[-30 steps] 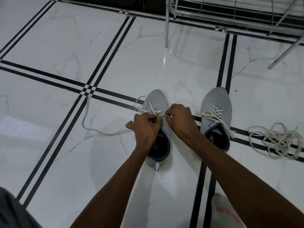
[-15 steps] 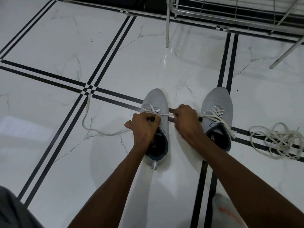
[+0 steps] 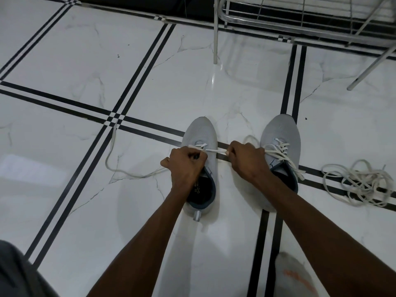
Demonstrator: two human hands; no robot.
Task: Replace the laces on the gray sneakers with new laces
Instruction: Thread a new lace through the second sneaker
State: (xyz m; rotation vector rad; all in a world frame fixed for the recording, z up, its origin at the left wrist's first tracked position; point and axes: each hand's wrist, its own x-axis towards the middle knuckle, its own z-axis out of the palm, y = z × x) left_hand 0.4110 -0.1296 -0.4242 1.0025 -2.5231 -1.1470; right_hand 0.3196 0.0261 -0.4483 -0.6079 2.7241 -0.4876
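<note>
Two gray sneakers side by side on the floor, toes pointing away; left sneaker (image 3: 200, 136) knit gray with dark lining and a heel tab, barely laced, only the lowest eyelets crossed; white lace (image 3: 216, 150) pulled taut to the right from its eyelets, other end trailing (image 3: 111, 159) in a long loose curve over the floor to the left; right sneaker (image 3: 280, 133) same gray knit, laced in several white crossings (image 3: 281, 151), ends hanging loose over its right side; tangled pile of white laces (image 3: 362, 183) lying on the floor just right of it, apart from both shoes.
</note>
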